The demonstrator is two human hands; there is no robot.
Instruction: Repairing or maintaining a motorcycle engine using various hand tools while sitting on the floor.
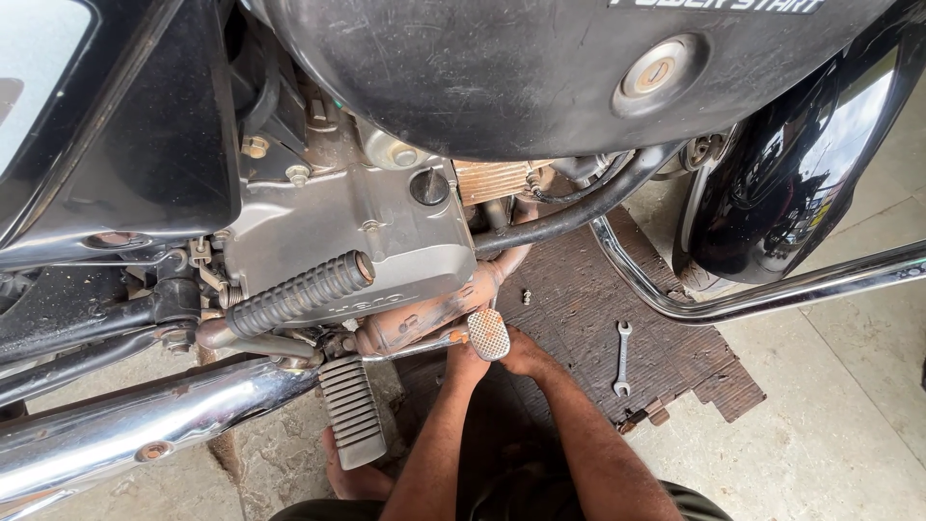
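I look down at the side of a motorcycle with a grey engine cover point(386, 232). Both my hands reach in under the engine, below the rusty exhaust pipe point(424, 318). My left hand point(466, 362) and my right hand point(526, 355) sit on either side of the chequered brake pedal pad point(488, 334). Their fingers are hidden under the engine, so what they hold cannot be seen. The ribbed kick-start lever point(299, 294) and a ribbed footrest point(352, 410) lie to the left of my hands.
A small open-ended spanner point(622, 359) lies on a brown mat point(598, 299) to the right, with a small bolt point(526, 296) near the engine. A chrome guard bar point(772, 289), black front mudguard point(801, 164) and chrome silencer point(145, 420) surround the spot. My bare foot point(352, 478) rests below.
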